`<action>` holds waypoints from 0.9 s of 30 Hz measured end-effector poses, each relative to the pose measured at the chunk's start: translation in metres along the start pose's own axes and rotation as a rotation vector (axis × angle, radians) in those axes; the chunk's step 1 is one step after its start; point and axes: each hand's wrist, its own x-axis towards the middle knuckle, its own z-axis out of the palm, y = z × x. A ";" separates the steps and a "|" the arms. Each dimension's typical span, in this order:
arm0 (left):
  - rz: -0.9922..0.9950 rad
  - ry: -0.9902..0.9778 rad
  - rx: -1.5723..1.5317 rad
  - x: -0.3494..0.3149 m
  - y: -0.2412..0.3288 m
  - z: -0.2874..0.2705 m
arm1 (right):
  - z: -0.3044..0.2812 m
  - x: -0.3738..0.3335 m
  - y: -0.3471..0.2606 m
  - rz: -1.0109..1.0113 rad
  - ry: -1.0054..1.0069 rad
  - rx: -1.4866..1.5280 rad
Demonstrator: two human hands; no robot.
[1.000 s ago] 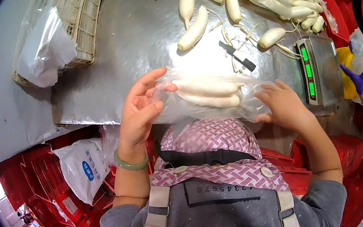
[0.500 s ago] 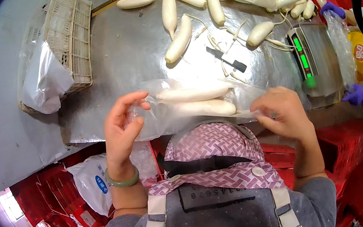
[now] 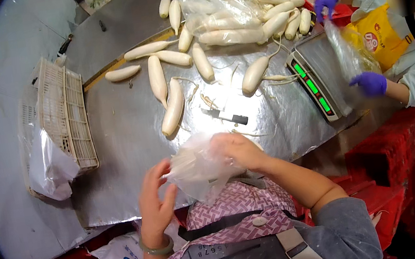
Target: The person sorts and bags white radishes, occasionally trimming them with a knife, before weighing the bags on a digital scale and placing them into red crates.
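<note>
A clear plastic bag [image 3: 197, 169] with white radishes showing dimly through it lies between my hands at the table's near edge. My left hand [image 3: 156, 200] is beside the bag's left end, thumb and fingers curved apart; its fingertips reach the plastic edge. Over the bag's right part, my right hand [image 3: 239, 150] is closed on the plastic, its fingertips blurred and partly hidden. Beyond the bag lie a black-handled knife [image 3: 227, 117], a curved white radish [image 3: 172, 108] and thin root trimmings [image 3: 208, 101].
A white plastic crate [image 3: 65, 117] with a plastic bag over it stands at the left. Loose radishes [image 3: 157, 78] and bagged radishes [image 3: 231, 36] lie farther off. Right of them is a digital scale [image 3: 312, 83]; beside it a co-worker's purple-gloved hands [image 3: 369, 84] hold clear plastic.
My right hand has moved left over the bag, bringing the plastic together over the radishes. The view has turned, and the co-worker's gloved hands appear more fully.
</note>
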 end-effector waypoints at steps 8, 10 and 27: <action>-0.159 -0.031 0.022 -0.029 -0.028 -0.006 | -0.005 0.043 -0.103 -0.144 0.027 0.028; -0.174 -0.016 0.052 -0.032 -0.036 -0.007 | -0.014 0.054 -0.136 -0.192 0.175 0.152; -0.357 0.037 0.132 -0.033 -0.070 0.036 | -0.259 0.255 -0.353 -0.856 0.894 -0.206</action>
